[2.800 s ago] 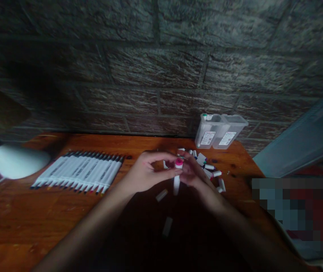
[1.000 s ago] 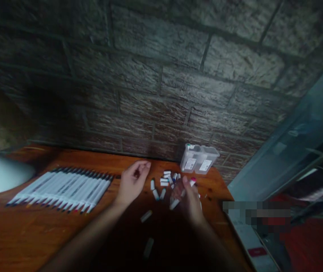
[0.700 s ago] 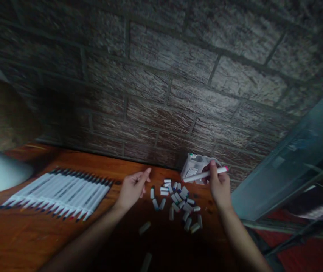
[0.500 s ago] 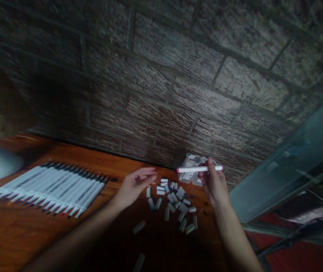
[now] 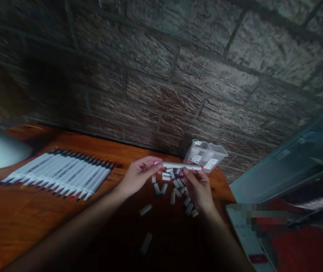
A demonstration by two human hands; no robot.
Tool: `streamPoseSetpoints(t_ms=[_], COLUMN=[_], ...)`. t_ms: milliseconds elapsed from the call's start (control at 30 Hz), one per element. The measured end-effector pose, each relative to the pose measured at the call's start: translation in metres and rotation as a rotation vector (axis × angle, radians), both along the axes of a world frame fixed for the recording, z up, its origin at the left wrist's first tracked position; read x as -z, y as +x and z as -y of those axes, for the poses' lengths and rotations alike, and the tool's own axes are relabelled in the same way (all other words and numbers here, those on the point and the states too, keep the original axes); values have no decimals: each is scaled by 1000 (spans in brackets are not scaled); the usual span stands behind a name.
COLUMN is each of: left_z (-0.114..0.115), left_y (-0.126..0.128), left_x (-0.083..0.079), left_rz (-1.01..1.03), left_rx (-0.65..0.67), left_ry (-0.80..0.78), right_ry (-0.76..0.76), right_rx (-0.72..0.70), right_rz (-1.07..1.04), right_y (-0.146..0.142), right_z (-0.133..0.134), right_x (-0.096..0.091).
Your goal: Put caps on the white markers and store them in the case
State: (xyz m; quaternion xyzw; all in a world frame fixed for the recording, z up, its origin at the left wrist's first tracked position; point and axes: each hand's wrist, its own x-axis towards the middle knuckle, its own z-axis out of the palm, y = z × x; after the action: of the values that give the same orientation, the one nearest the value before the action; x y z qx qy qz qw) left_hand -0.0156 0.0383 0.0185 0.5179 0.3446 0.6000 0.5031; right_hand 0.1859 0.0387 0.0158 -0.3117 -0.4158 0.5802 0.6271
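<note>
1. Between the two hands, above the wooden table [image 5: 22, 213]: one white marker [image 5: 173, 165] with pink at both ends, held off the surface, lying nearly level across the view.
2. Left hand [image 5: 139, 173]: thumb and fingers closed in a pinch on the marker's left end.
3. Right hand [image 5: 199, 185]: pinching the marker near its right end; pink tip projects just past the fingers.
4. Below and around the marker: loose cluster of short white pieces [image 5: 176, 184], some with coloured ends, partly hidden by the right hand.
5. Nearer the person, apart from the cluster: two similar pieces, one pale piece [image 5: 145, 209] and one dim piece [image 5: 146, 243] in shadow.
6. Behind the right hand, near the wall [image 5: 150, 94]: clear container [image 5: 207, 154], two white labels on its front.
7. Left of the left hand: row of white markers [image 5: 62, 173], side by side, dark far ends.
</note>
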Motion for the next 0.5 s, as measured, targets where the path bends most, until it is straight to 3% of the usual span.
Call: streamPoseSetpoints(t_ms=[167,500], left_z=[3,0], left_y=[3,-1], left_x=[-4,-2], left_rz=[-43,-43], left_rx=[-44,-92], left_ry=[13,118], right_ry=[86,79], right_rx=[-28,-80], right_rz=[1,14], right_y=[0,-1], right_z=[1,1], right_x=[-3,-4])
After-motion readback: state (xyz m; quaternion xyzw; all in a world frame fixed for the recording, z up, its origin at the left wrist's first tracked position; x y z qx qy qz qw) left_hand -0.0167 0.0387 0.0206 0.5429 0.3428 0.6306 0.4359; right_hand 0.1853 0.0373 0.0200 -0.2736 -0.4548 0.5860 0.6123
